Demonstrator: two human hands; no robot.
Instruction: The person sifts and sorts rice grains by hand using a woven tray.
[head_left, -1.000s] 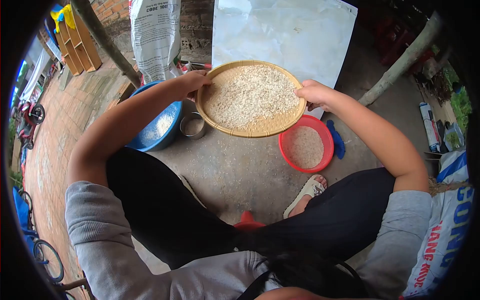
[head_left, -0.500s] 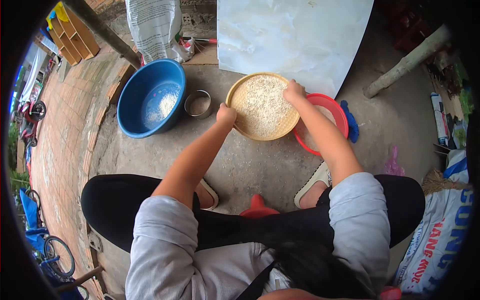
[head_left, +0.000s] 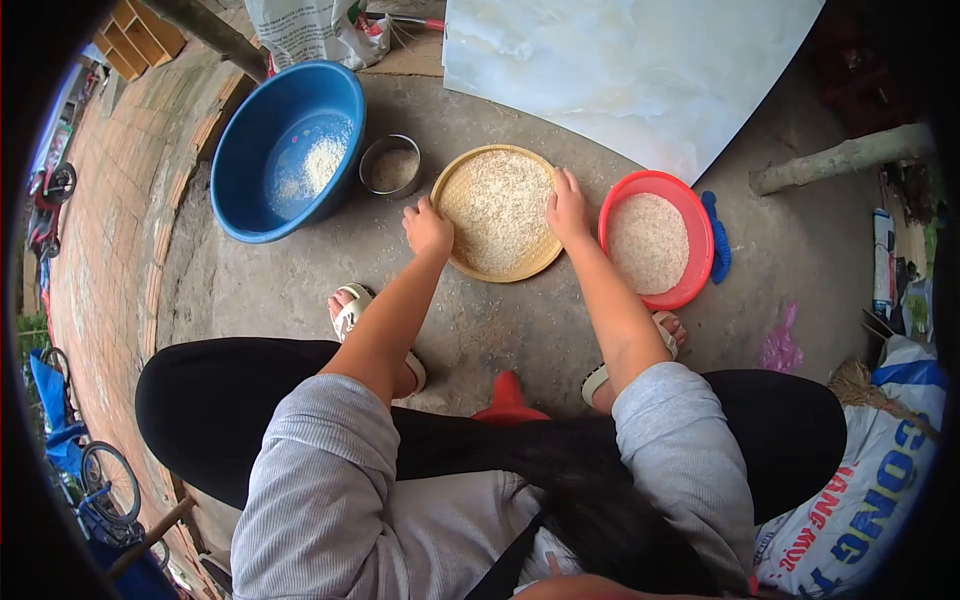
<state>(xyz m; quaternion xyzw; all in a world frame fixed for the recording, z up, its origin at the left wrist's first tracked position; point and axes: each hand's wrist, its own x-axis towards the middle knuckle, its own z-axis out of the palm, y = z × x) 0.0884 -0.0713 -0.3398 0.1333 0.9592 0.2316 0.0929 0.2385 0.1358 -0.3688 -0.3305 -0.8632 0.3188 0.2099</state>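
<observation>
A round woven winnowing basket (head_left: 458, 192) spreads in front of me, with pale rice-like grain (head_left: 503, 205) heaped over most of it. My left hand (head_left: 428, 230) is closed on its left rim, and my right hand (head_left: 567, 210) grips the right rim. Just right of my right hand stands a red basin (head_left: 704, 238) holding more of the grain. To the left is a small metal pot (head_left: 388, 192) with brownish grain in it. Beyond that pot, a large blue basin (head_left: 245, 170) tilts on its side edge, a pile of whitish grain (head_left: 325, 165) inside.
A marbled sheet (head_left: 620, 90) lies at the back, a wooden pole (head_left: 840, 160) to its right. A blue cloth (head_left: 718, 245) rests behind the red basin, and a pink plastic bag (head_left: 780, 340) lies nearer. Printed sacks (head_left: 860, 490) fill the right front. A red stool (head_left: 508, 395) shows between my knees.
The basket has shifted left and seems lower, no longer overlapping the red basin in view. Both hands stay on its rim, the right one further down its side. The view has tilted slightly.
</observation>
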